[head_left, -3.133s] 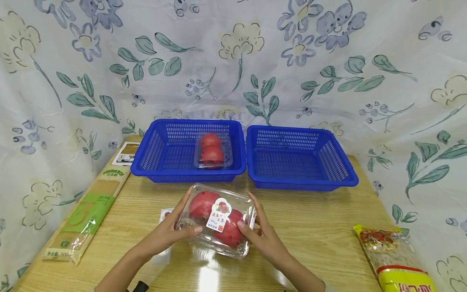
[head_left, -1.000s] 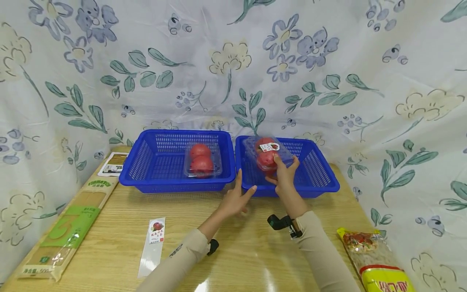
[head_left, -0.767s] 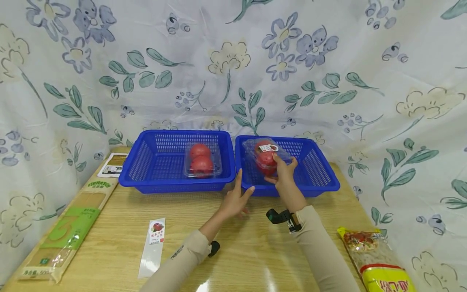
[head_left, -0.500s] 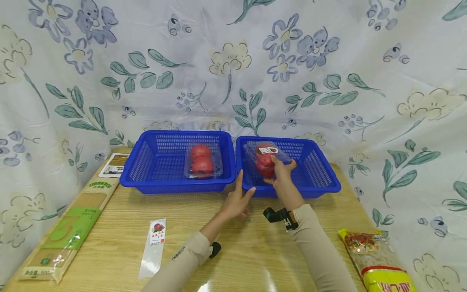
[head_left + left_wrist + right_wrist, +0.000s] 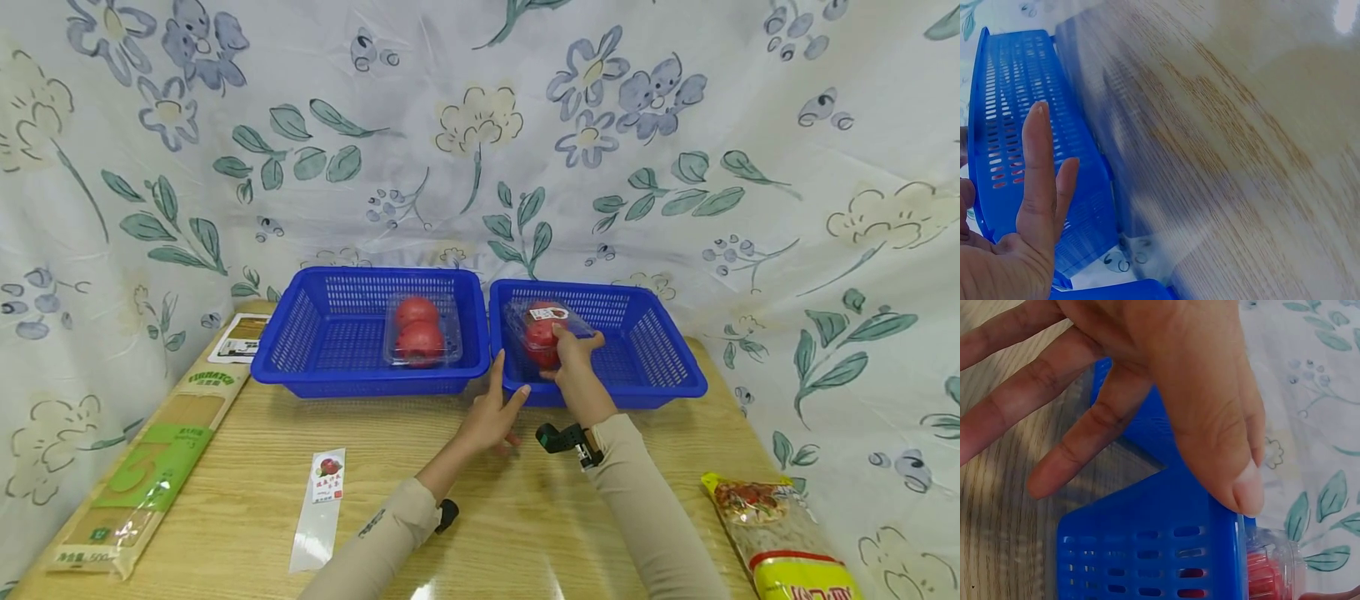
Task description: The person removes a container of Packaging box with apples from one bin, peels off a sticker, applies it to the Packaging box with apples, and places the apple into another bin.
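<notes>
A clear plastic box [image 5: 543, 333] of red round fruit, with a white label on its lid, sits low in the left part of the right blue basket [image 5: 678, 379]. My right hand [image 5: 579, 375] reaches over the front rim and grips the box's near side. Just left of it, my left hand [image 5: 483, 417] has its fingers spread, index fingertip and thumb at the basket's front left corner. The right wrist view shows a thumb on the rim of a blue basket [image 5: 1147, 550]. Straight fingers overlap the blue basket [image 5: 1022, 81] in the left wrist view.
A similar fruit box [image 5: 422, 333] lies in the left blue basket [image 5: 300, 382]. Spare label strip [image 5: 318, 508] is on the wooden table. Noodle pack [image 5: 161, 458] and white card [image 5: 242, 337] lie left; a yellow-ended food bag [image 5: 776, 533] lies right. Floral cloth hangs behind.
Both hands held the box over the table at first. The right hand carried it into the right basket and lowered it; the left hand let go and moved to the basket's front corner.
</notes>
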### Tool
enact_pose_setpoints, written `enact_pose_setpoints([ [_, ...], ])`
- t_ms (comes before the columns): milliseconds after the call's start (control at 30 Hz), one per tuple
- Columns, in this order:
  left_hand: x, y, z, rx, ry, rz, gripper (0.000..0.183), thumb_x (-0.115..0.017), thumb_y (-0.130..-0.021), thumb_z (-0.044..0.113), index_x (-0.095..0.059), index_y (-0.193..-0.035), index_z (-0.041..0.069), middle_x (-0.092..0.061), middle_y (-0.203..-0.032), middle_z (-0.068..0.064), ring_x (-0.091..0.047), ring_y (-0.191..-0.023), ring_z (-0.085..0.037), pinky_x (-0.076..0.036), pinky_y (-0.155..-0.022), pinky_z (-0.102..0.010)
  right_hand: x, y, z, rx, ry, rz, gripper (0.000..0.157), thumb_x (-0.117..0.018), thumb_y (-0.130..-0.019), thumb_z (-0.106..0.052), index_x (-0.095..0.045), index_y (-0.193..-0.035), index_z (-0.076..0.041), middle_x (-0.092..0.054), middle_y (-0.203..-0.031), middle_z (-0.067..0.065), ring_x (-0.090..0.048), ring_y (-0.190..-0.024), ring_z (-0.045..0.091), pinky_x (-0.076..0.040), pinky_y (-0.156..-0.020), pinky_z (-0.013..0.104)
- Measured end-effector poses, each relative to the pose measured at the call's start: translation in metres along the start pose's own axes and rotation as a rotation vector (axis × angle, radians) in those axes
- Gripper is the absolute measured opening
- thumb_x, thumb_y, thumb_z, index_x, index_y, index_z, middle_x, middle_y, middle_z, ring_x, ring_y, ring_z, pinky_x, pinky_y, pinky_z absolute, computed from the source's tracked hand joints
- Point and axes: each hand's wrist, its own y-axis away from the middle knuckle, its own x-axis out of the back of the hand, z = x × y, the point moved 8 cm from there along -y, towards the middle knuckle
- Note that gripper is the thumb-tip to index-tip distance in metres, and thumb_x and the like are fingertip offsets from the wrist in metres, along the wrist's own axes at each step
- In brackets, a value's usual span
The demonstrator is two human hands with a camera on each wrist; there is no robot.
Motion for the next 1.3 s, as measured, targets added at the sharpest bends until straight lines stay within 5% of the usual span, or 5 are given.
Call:
enact_pose_setpoints([
  [267, 0.001, 0.000, 0.000, 0.007, -0.025, 0.007, 0.080, -0.043, -0.103, 0.052, 0.011, -0.159, 0.033, -0.061, -0.062, -0.015, -0.070, -0.057, -0.032, -0.055, -0.047, -0.046, -0.001, -0.003, 0.003, -0.022, 0.101, -0.016, 0.088, -0.053, -0.102, -0.024, 0.017, -0.155, -0.026, -0.007, -0.161, 0.023, -0.029, -0.142, 0.049, -0.040, -0.098, 0.069],
  [633, 0.000, 0.002, 0.001, 0.005, -0.019, 0.014, 0.079, -0.042, -0.103, 0.052, 0.011, -0.159, 0.034, -0.066, -0.087, -0.028, -0.070, -0.057, -0.033, -0.055, -0.049, -0.048, -0.005, -0.001, 0.002, -0.110, 0.185, -0.092, 0.097, -0.053, -0.100, -0.026, 0.028, -0.153, -0.017, -0.010, -0.160, 0.025, -0.029, -0.143, 0.048, -0.040, -0.103, 0.064],
  [867, 0.000, 0.001, 0.000, 0.003, -0.025, 0.017, 0.079, -0.044, -0.103, 0.051, 0.009, -0.159, 0.032, -0.066, -0.096, -0.029, -0.070, -0.055, -0.030, -0.054, -0.046, -0.046, -0.011, -0.004, 0.006, -0.173, 0.117, -0.183, 0.070, -0.047, -0.103, -0.027, -0.011, -0.158, -0.006, -0.026, -0.159, 0.022, -0.035, -0.142, 0.043, -0.036, -0.108, 0.059],
  [1133, 0.001, 0.000, 0.000, -0.004, -0.043, 0.017, 0.079, -0.043, -0.103, 0.052, 0.009, -0.159, 0.032, -0.066, -0.095, -0.028, -0.069, -0.055, -0.030, -0.054, -0.046, -0.045, -0.009, -0.003, 0.006, -0.205, 0.033, -0.239, 0.064, -0.046, -0.104, -0.025, -0.016, -0.159, -0.008, -0.015, -0.162, 0.022, -0.023, -0.146, 0.047, -0.033, -0.110, 0.059],
  [1300, 0.003, 0.001, -0.001, -0.002, -0.063, 0.015, 0.079, -0.042, -0.103, 0.054, 0.010, -0.159, 0.033, -0.065, -0.114, -0.031, -0.069, -0.055, -0.029, -0.055, -0.046, -0.044, -0.007, 0.002, 0.004, -0.219, 0.026, -0.235, 0.066, -0.049, -0.103, -0.027, -0.017, -0.158, -0.010, -0.014, -0.160, 0.025, -0.025, -0.144, 0.051, -0.034, -0.109, 0.061],
])
